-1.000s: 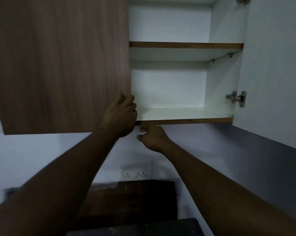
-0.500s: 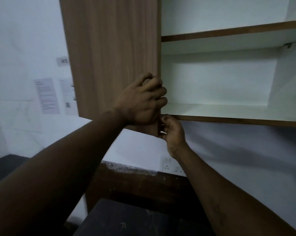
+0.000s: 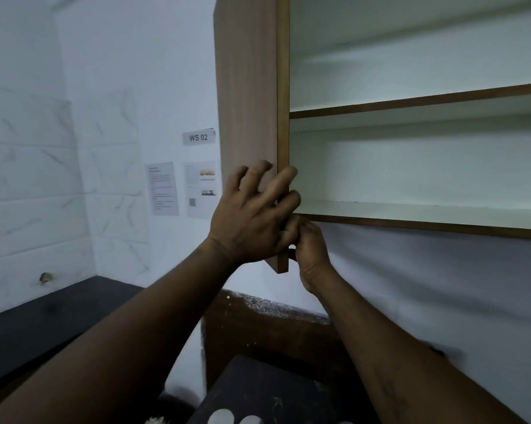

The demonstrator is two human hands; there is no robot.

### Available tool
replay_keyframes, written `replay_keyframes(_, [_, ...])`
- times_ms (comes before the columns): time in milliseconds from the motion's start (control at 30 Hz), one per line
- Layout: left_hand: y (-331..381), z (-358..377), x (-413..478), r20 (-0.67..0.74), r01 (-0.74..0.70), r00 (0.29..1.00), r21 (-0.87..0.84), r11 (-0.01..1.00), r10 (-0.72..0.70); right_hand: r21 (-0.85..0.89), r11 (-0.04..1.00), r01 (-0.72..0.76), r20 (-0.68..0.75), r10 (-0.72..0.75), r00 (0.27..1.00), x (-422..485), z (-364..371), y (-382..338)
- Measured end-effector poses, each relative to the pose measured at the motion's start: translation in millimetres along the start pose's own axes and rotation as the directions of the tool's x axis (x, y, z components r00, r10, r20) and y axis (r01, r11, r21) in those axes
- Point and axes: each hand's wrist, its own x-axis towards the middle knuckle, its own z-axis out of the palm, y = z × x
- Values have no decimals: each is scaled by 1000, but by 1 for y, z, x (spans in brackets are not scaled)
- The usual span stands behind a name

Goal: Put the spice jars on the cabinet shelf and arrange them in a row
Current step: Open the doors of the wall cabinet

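Observation:
No spice jar is plainly in view. The wall cabinet stands open, with a bare white lower shelf [image 3: 411, 212] and an upper shelf [image 3: 417, 102]. Its wood-grain left door [image 3: 246, 102] is swung out and seen almost edge-on. My left hand [image 3: 246, 221] lies on the door's outer face near the bottom, fingers spread, two of them reaching over the door's edge. My right hand [image 3: 310, 246] is just below the shelf at the door's lower corner, fingers curled against the door's inner side.
A dark counter [image 3: 44, 316] runs along the tiled left wall. Papers [image 3: 163, 188] and a "WS 02" sign [image 3: 198, 137] hang beside the cabinet. A dark surface [image 3: 273, 393] lies below, with pale rounded shapes [image 3: 227, 419] at the bottom edge that I cannot identify.
The left door has swung from nearly closed to fully open. My left hand's fingers have spread out from a tight grip on its edge. The view turned left.

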Motion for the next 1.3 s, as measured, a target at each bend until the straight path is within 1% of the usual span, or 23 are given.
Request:
replay_keyframes(133, [-33,-38,-47,36,192,981,-61,979,-191,-35,999,-7,58,9,998,-21,52,2])
replay_keyframes(200, [-49,-54,-71,66,306,951,-74,949,-302,-88,996,-18,95,26,995,-27,76,2])
replay_keyframes(233, [-56,-60,-83,93,363,929,-51,930,-358,-112,994,-16,112,29,993,-28,88,2])
replay_keyframes(300, [-69,-71,-107,165,462,872,28,886,-460,-177,984,7,133,17,991,-31,113,2])
replay_keyframes(367, [-85,-80,-132,239,555,799,59,830,-552,-303,950,78,168,-27,985,-33,143,5])
replay_keyframes(433, [-104,-87,-154,277,642,727,47,765,-628,-462,866,190,256,-75,964,-33,171,10])
replay_keyframes(467, [-116,-90,-163,291,675,693,57,735,-659,-519,821,236,311,-76,947,-33,186,13])
replay_keyframes(567, [-153,-98,-183,406,734,572,135,666,-713,-631,716,298,416,-12,909,-31,225,20])
replay_keyframes(634, [-172,-103,-193,511,735,482,206,646,-712,-664,691,286,429,39,903,-30,247,24])
replay_keyframes(734, [-189,-107,-203,593,694,404,297,656,-697,-688,678,257,431,97,897,-29,275,30])
replay_keyframes(867, [-205,-108,-207,624,562,372,437,702,-687,-720,627,298,441,83,893,-24,300,36])
replay_keyframes(934, [-206,-106,-208,619,499,376,492,714,-690,-721,620,309,450,81,889,-21,305,37])
replay_keyframes(1000, [-205,-105,-208,609,467,376,526,710,-698,-721,614,322,479,105,872,-20,305,37])
replay_keyframes(1100, [-204,-104,-207,607,475,351,540,694,-713,-722,606,335,501,124,856,-17,296,36])
replay_keyframes(1167, [-201,-105,-207,599,491,349,538,685,-721,-727,601,332,499,129,857,-17,288,33])
replay_keyframes(1267, [-191,-103,-202,568,558,331,526,642,-754,-749,566,344,498,139,856,-18,275,28])
replay_keyframes(1300, [-185,-102,-199,556,588,310,526,615,-771,-757,542,364,504,131,854,-19,269,27])
